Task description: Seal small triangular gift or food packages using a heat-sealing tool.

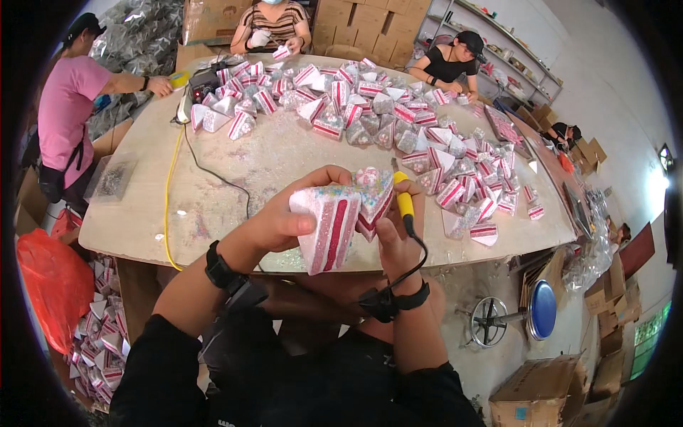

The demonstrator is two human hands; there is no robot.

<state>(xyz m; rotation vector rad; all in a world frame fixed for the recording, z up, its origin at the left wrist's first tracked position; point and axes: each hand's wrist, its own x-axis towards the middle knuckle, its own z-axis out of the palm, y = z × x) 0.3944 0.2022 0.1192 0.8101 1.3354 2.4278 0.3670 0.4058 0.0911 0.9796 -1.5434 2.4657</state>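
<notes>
A worker's left hand (274, 222) closes around a glittery cake-slice ornament (329, 231), white with a red stripe, above the near edge of a pale table (135, 206). Just beside it, the right hand (400, 245) grips a yellow-handled corded tool (405, 204) while its thumb presses a second wedge (375, 201), set close against the first and topped by a pink decoration (368, 176); whether the two are joined cannot be told. The work in hand appears unfinished, with both wedges held and neither set down. Beyond the hands spreads a large pile of similar slices (341, 92); which are complete and which await attention is unclear.
</notes>
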